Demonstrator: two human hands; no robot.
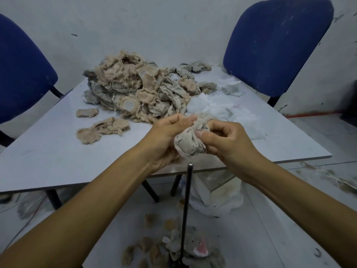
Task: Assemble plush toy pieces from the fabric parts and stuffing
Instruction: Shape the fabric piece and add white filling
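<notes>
No readable text, label, brand, number or sign appears anywhere: none on the fabric pieces, chairs, wall or table.

Fabric piece (pixel 190 141) gripped by both hands: beige-grey cloth, matt, frayed raw edges. Pile of fabric parts (pixel 135 89) is seen as fuzzy tan and grey cloth, rough-edged. Stuffing (pixel 218 107) is noted as white, fluffy fibre. Desk (pixel 58 151): smooth pale laminate, faint sheen. Rod (pixel 187 206): dark smooth metal. Chair backs (pixel 278 43) covered in matt blue woven cloth. Bag (pixel 218 198) under the desk: thin translucent plastic.
</notes>
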